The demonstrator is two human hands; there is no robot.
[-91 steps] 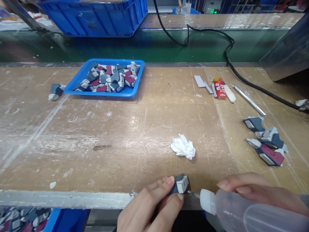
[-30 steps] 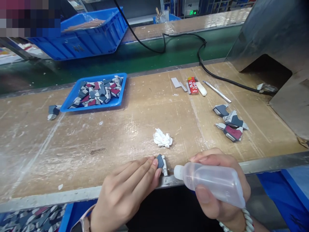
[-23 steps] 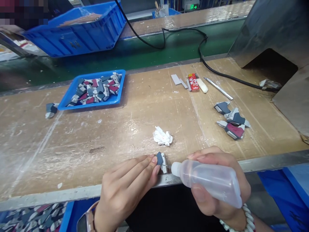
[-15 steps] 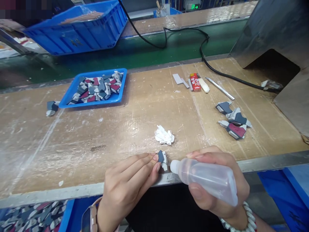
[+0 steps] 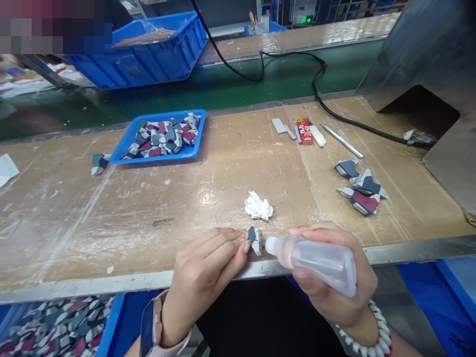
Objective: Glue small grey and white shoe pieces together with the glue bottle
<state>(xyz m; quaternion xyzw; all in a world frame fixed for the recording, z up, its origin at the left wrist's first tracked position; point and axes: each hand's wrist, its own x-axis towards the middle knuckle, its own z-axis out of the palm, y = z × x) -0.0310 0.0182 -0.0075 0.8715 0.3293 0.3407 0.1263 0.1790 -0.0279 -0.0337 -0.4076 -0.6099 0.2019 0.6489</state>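
Between the thumb and fingers of my left hand is a small grey and white plastic piece, held over the table's front edge. My right hand is wrapped round a translucent squeeze bottle of clear liquid. The bottle lies tilted on its side, its white nozzle pointing left at the piece with a small gap between them. A crumpled white tissue lies just beyond the piece. Several similar grey, white and maroon pieces lie to the right.
A blue tray of similar pieces stands at the back left, one loose piece beside it. A red lighter and a silver pen-like rod lie at the back right, near a black cable and metal housing.
The head view has shifted, so most of the scene sits farther right. The piece has turned slightly in my left hand. My right hand keeps the bottle close to it.
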